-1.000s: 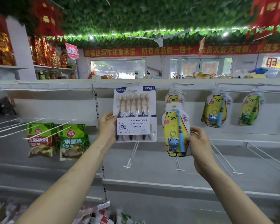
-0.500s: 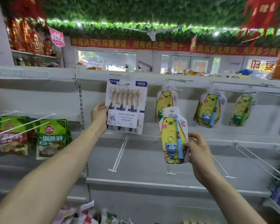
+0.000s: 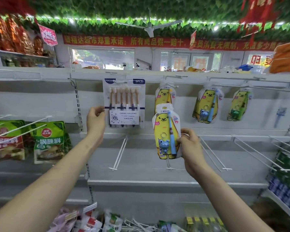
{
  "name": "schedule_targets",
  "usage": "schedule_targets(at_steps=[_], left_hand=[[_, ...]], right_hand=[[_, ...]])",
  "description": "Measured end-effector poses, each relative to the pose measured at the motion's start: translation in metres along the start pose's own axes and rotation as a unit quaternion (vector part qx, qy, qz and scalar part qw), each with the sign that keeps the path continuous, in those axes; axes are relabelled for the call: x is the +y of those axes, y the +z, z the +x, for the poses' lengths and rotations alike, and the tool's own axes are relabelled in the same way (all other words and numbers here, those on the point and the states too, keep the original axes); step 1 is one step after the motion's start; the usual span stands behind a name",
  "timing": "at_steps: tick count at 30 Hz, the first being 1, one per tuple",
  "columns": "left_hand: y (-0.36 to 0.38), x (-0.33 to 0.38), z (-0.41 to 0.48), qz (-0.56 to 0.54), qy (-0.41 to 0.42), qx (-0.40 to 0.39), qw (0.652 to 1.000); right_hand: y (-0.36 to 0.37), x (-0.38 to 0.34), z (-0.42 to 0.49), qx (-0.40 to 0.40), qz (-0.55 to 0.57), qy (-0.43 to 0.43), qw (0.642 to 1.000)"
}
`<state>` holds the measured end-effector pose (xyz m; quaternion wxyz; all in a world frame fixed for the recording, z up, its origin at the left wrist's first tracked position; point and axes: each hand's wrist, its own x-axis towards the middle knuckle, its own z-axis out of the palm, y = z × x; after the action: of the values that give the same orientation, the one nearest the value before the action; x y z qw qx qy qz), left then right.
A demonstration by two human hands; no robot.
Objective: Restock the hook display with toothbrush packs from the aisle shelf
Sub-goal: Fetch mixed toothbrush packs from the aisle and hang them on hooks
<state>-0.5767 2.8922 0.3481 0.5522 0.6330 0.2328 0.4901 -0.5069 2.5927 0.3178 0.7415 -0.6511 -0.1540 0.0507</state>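
Observation:
A white six-toothbrush pack (image 3: 124,102) hangs at the top rail, its upper slot at a hook. My left hand (image 3: 95,122) pinches its left edge. My right hand (image 3: 190,146) grips the right side of a yellow bear toothbrush pack (image 3: 166,131), held upright in front of the shelf and below the rail. Behind it another yellow bear pack (image 3: 164,94) hangs on a hook. Two more bear packs hang to the right, one yellow (image 3: 207,104) and one green (image 3: 238,105).
White wire hooks (image 3: 120,151) jut out from the lower rail toward me, more of them at right (image 3: 213,153). Green sauce bags (image 3: 49,141) hang at left. Loose packets (image 3: 90,220) lie in the bin below. Stacked goods (image 3: 286,180) fill the right shelf.
The view has shifted up and right. My right hand lowered the yellow bear pack away from the hanging one. My left hand stays on the six-pack's left edge.

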Motion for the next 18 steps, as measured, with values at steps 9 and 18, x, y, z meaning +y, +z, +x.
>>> schedule_targets(at_steps=[9,18], left_hand=[[0.041,0.019,-0.132,-0.016,-0.013,-0.315,0.949],[0.109,0.042,-0.206,-0.047,-0.023,-0.386,0.921]], right_hand=[[-0.016,-0.010,-0.039,0.037,0.020,0.002,0.999],[-0.091,-0.022,-0.059,0.098,0.026,-0.015,0.995]])
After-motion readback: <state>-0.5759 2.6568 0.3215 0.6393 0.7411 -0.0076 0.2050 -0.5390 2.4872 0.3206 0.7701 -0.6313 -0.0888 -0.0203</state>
